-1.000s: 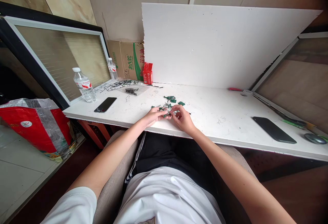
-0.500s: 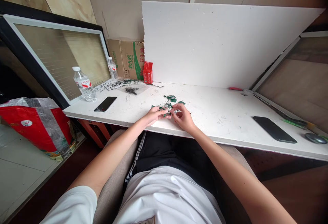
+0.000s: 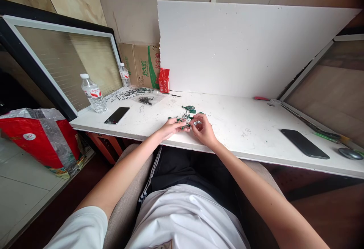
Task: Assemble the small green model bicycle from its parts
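Note:
Close to the front edge of the white table [image 3: 148, 122], my left hand [image 3: 170, 128] is closed on a thin green plastic model part [image 3: 184, 126]. My right hand [image 3: 202, 129] is bent in a pinch at the right end of that part; whatever lies between its fingertips is too small to make out. Just beyond the fingers lie small green and dark plastic pieces [image 3: 186, 116], partly hidden by the hands. A green round piece like a spoked wheel [image 3: 188, 108] lies flat behind them.
At the left are a black phone [image 3: 116, 115], two water bottles [image 3: 94, 94], dark part frames [image 3: 133, 93] and a clear bag of black pieces [image 3: 146, 100]. A red box [image 3: 164, 81] stands before a cardboard carton [image 3: 145, 65]. Another phone [image 3: 305, 144] and a mouse [image 3: 350, 153] lie right.
My right hand has shifted very slightly, now covering more of the green piece behind it. My left hand stays in place with the green part.

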`<state>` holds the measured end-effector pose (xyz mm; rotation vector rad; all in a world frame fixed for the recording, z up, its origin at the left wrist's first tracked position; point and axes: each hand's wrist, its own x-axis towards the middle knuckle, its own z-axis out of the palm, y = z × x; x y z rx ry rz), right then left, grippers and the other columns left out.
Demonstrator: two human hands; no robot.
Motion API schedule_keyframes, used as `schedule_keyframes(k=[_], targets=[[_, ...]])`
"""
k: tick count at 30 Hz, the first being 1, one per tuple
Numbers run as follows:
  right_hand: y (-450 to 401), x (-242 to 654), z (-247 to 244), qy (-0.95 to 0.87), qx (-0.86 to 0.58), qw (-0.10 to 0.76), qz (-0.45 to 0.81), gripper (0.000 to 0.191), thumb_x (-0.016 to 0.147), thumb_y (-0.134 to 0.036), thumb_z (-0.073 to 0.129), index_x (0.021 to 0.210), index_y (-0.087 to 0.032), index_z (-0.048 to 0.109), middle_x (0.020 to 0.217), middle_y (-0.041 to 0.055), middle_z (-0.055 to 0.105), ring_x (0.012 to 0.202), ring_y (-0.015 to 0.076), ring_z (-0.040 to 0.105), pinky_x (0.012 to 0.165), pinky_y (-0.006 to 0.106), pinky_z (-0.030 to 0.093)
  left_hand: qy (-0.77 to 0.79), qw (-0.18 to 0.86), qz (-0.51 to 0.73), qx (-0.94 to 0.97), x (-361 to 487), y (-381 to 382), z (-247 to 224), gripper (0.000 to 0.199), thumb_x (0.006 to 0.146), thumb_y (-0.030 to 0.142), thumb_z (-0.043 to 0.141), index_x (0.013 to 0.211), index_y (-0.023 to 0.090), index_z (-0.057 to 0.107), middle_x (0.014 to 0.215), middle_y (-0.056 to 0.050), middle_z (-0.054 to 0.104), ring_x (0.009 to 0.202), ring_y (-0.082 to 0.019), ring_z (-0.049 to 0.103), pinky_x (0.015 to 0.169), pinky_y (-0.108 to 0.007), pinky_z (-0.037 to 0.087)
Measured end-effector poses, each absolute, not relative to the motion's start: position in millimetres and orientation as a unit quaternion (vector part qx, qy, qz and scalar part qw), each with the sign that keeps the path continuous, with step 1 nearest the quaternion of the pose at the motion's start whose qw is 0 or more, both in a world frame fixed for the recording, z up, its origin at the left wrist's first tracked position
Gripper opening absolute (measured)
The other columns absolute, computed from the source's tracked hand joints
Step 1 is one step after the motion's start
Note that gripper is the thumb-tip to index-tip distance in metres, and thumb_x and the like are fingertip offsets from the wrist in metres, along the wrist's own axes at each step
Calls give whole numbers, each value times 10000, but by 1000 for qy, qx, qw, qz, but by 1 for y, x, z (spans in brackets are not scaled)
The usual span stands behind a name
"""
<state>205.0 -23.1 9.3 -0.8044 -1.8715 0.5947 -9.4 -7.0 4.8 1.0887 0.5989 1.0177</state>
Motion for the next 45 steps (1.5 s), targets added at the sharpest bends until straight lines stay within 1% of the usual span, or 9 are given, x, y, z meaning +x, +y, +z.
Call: schedule_keyframes(k=[3,10,16,20,26,31,37,45], targets=[[-24,205,11,-768,-329,493,242,332,997,-399,602,1256,-279,433,1026,36,667,506,95,485,500,283,440,266,694,457,489,-9,-7,4,313,865,236,830,1123,96,721,1178,-151,754,959,-229,764,1056,-453,543],[-24,204,10,-769,-329,488,250,356,997,-394,601,1276,-281,412,1038,35,667,516,95,485,510,278,428,278,692,457,486,-10,-7,4,342,850,246,845,1129,93,719,1181,-151,757,945,-245,772,1066,-473,537],[-24,205,8,-779,-332,481,228,362,1004,-380,580,1303,-282,401,1056,41,678,532,99,511,516,270,442,278,690,459,485,-9,-7,4,359,853,230,844,1158,93,712,1118,-141,770,926,-237,775,1071,-481,529],[-23,205,7,-785,-337,476,208,371,997,-357,578,1317,-281,407,1073,54,676,532,108,519,511,284,456,278,690,462,484,-8,-7,5,385,849,226,847,1184,94,710,1103,-142,773,926,-238,774,1073,-489,527],[-24,204,7,-792,-346,468,185,368,994,-317,571,1326,-276,418,1082,59,680,534,115,524,515,290,455,285,690,461,480,-8,-5,3,414,832,234,860,1191,100,702,1149,-144,767,964,-243,772,1088,-479,530],[-24,204,5,-794,-349,467,176,381,990,-308,568,1336,-272,413,1084,63,690,521,115,523,522,300,471,286,692,459,479,-9,-5,2,413,832,230,859,1192,103,699,1132,-141,769,970,-245,770,1108,-492,524],[-23,203,1,-803,-350,458,151,363,1001,-286,555,1337,-277,418,1104,67,698,547,134,576,535,309,479,277,695,465,473,-8,-3,-1,402,835,205,854,1193,101,704,1189,-161,754,1069,-269,751,1115,-504,522],[-24,203,3,-803,-351,459,145,359,1010,-283,544,1340,-260,406,1096,72,709,523,123,558,503,287,461,282,698,462,469,-9,-4,1,368,835,208,852,1161,90,725,1209,-162,743,1014,-262,769,1096,-479,540]])
